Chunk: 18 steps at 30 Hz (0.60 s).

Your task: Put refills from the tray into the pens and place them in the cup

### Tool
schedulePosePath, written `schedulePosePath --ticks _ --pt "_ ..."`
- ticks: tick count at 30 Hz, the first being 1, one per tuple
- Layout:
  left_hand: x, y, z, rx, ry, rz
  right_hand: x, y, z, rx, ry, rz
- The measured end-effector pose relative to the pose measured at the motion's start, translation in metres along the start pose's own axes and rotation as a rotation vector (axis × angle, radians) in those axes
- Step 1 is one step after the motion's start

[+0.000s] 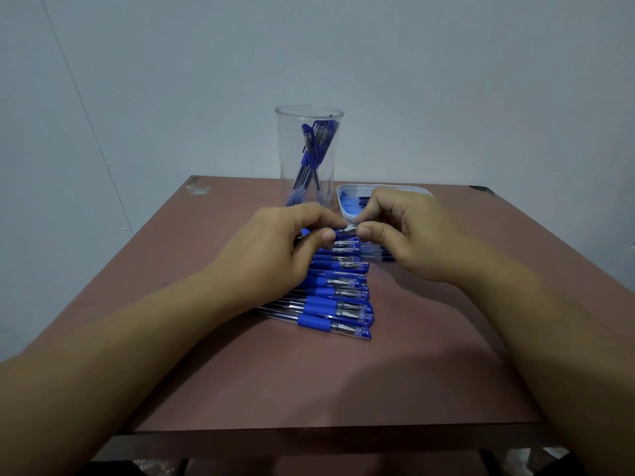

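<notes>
Cup (308,156) clear glossy plastic; pens (338,297) clear plastic, blue grips; table (309,372) matt brown.

The only camera rides on the person's head, looking forward and down across the desk (309,379) toward the wall (446,80), close above the left hand (275,242) and right hand (412,235).

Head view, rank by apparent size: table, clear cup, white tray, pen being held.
Largest to smallest:
table
clear cup
white tray, partly hidden behind the right hand
held pen, mostly covered
</notes>
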<state>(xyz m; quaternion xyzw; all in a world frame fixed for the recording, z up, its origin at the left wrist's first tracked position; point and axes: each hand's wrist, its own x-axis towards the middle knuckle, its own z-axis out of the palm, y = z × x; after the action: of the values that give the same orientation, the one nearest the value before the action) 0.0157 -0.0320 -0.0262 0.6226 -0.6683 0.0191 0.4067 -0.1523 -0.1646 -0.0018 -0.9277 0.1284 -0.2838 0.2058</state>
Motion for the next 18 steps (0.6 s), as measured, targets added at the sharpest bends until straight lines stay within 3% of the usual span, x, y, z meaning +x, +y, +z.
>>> schedulePosePath --ticks 5,14,18 --pt "-0.007 -0.009 -0.008 -0.073 -0.07 -0.091 -0.004 0.013 -0.014 0.024 0.025 0.092" --pt "-0.001 -0.013 -0.013 0.247 0.167 0.066 -0.014 0.011 -0.042 0.117 -0.367 0.283" --pt "0.0 -0.01 -0.015 0.261 0.165 0.068 -0.015 0.013 -0.046 0.049 -0.498 0.376"
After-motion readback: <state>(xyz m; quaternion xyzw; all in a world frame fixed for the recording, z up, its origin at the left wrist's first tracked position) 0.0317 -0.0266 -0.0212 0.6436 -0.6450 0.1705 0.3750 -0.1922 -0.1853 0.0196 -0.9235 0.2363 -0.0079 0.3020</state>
